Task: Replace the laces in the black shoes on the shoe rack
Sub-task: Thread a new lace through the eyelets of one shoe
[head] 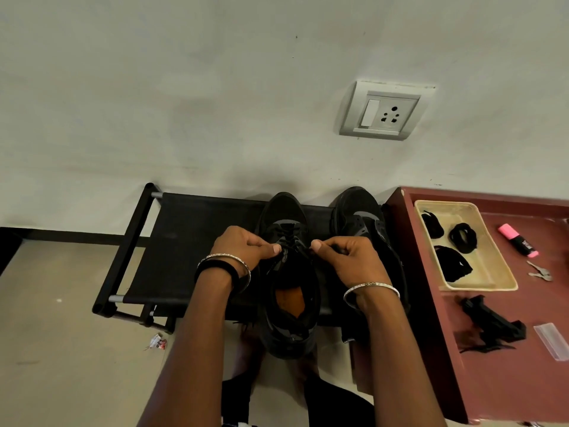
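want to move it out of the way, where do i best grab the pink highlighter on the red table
The pink highlighter lies flat and slanted on the red table, bare surface along both long sides. Pinch its barrel at the middle from above, fingers across its width.

A pale, scuffed wall (184, 87) filled the upper view, with a white switch-and-socket plate (385, 110) set in it. A dark skirting band (77, 234) ran along its foot above the beige floor (61, 303), where a crumpled wrapper (157, 342) lay. A maroon table (508, 383) stood at the right.
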